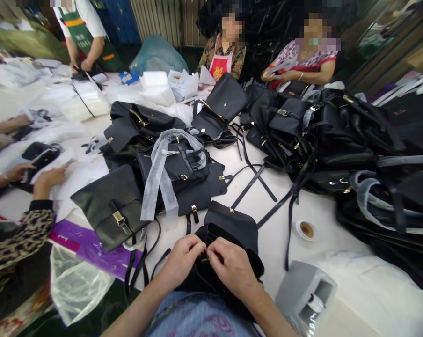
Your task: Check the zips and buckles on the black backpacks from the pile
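A black bag (232, 224) with its flap folded back lies at the table's near edge, close to my body. Over its opening my left hand (187, 255) and my right hand (230, 262) come close together, thumbs and fingertips pinched at a small gold-coloured metal part on the bag's edge. The fingers of both hands are closed on that edge. My fingertips partly hide the metal part. Just beyond, a black bag with translucent wrapping (178, 164) on its handle rests on other bags. Left of my hands lies a black bag with a gold buckle (109, 206).
A large pile of black bags (338, 140) covers the right side. A small cup of brown liquid (305, 230) and a grey dispenser (304, 295) stand at right. Co-workers' hands (50, 180) hold a black item at left. Three people work across the table (274, 206).
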`<state>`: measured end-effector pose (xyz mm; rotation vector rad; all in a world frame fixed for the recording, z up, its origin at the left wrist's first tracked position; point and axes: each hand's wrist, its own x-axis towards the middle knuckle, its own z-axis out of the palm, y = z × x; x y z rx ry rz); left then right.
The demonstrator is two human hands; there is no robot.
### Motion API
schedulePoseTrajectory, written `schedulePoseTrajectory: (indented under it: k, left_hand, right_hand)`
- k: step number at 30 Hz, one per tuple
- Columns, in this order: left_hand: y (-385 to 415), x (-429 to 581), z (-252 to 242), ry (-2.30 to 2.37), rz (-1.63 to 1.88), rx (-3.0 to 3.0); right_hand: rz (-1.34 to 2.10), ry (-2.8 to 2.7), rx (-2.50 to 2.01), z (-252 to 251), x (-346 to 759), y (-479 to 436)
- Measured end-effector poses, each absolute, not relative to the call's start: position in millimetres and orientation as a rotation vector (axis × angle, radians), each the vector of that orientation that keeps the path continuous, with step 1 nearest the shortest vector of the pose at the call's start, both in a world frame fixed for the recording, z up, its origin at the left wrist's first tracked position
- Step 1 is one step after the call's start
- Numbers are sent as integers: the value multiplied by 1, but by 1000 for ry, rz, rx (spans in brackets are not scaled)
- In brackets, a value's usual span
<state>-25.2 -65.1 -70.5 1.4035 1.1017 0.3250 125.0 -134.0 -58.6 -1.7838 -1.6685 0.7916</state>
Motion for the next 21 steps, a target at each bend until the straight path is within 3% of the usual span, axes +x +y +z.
schedulePoseTrajectory:
  k: [6,14,21]
  left_hand:
    - [-69,-27,-62,1089,353,1413]
    - [-72,-28,-66,1133,361,1270]
    - [-74,-26,-61,1123,381,1332]
  right_hand:
    - [459,-1829,-1806,-68,117,-133]
    - [931,-1297,-1769,-69,126,-139]
    - [664,-1659,-1651,-59,125,-149]
